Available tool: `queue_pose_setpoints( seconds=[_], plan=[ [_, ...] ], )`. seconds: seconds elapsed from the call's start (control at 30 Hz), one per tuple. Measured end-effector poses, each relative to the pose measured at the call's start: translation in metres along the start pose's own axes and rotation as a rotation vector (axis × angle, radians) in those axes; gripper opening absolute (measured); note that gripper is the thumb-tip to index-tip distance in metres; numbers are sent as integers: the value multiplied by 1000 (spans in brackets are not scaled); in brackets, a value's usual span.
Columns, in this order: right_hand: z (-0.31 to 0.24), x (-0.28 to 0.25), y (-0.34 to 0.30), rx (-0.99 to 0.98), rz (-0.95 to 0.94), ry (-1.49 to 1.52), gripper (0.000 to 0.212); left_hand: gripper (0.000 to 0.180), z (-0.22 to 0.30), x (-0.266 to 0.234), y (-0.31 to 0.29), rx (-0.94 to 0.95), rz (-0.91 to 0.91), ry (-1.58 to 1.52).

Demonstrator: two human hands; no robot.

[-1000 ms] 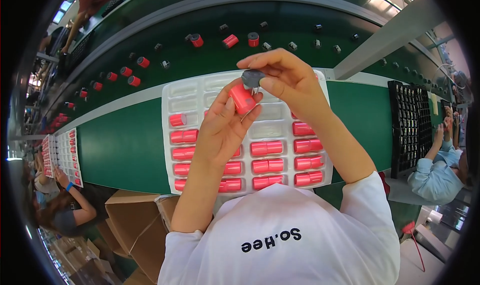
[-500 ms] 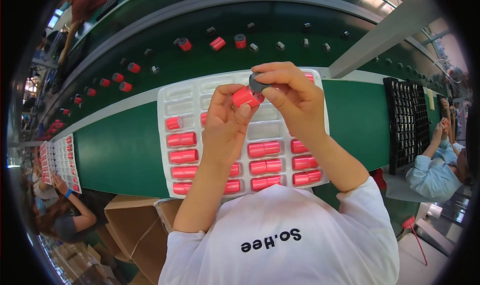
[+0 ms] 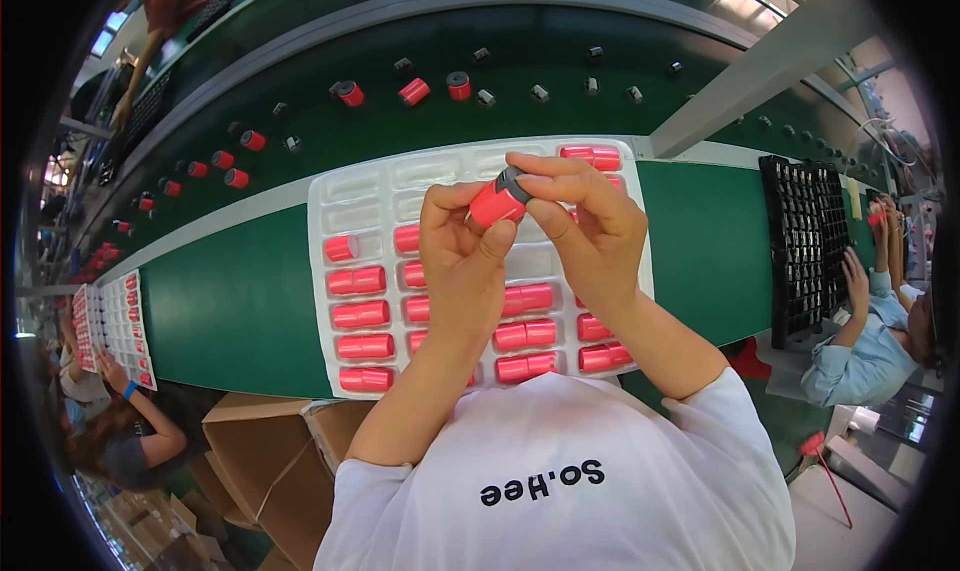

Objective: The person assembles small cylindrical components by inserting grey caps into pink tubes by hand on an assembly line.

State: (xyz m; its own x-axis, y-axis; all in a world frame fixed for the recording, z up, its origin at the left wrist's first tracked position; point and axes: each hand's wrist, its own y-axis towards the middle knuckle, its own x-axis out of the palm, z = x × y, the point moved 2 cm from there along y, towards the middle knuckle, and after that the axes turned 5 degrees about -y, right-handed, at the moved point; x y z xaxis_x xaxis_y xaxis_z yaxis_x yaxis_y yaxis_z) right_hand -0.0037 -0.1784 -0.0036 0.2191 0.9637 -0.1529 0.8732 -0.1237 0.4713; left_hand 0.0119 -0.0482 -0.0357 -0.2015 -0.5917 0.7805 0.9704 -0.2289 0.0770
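Note:
Above the white tray point(image 3: 314, 211), my left hand point(image 3: 462, 271) is closed round a short red cylinder point(image 3: 492, 207). My right hand point(image 3: 598, 233) pinches a dark grey cylindrical piece point(image 3: 511, 182) at the cylinder's upper right end. The two pieces are in line and touch; whether they are locked together I cannot tell. Several red cylinders lie on their sides in the tray's hollows, many of them two-part tubes like the red tube point(image 3: 357, 281) at the left. A single short red piece point(image 3: 340, 247) lies above that one. My hands and forearms hide the tray's middle.
Beyond the tray, a green conveyor belt point(image 3: 550, 121) carries red-and-grey cylinders point(image 3: 414, 92) and small metallic pieces. A slanted grey post point(image 3: 740, 76) rises at the right, near black racks point(image 3: 795, 241). Cardboard boxes point(image 3: 255, 451) stand below left. Co-workers sit at both sides.
The grey piece, tilted at the red cylinder's end before, is now in line against it. My hands have dipped slightly. Items on the belt have shifted left; the right co-worker's hands have moved.

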Motion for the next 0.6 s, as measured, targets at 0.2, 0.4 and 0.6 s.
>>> queue_pose_setpoints(
  seconds=[0.2,0.4,0.6],
  plan=[
    [14,-8,14,-46,-22,-134,24,43,-1,7,15,-11,81,283],
    [123,-47,109,-196,-6,-827,23,31,-9,3,8,-19,-521,1435],
    [171,-33,124,-544,-72,-1223,20,33,-15,-5,-24,-295,-755,1621]
  ],
)
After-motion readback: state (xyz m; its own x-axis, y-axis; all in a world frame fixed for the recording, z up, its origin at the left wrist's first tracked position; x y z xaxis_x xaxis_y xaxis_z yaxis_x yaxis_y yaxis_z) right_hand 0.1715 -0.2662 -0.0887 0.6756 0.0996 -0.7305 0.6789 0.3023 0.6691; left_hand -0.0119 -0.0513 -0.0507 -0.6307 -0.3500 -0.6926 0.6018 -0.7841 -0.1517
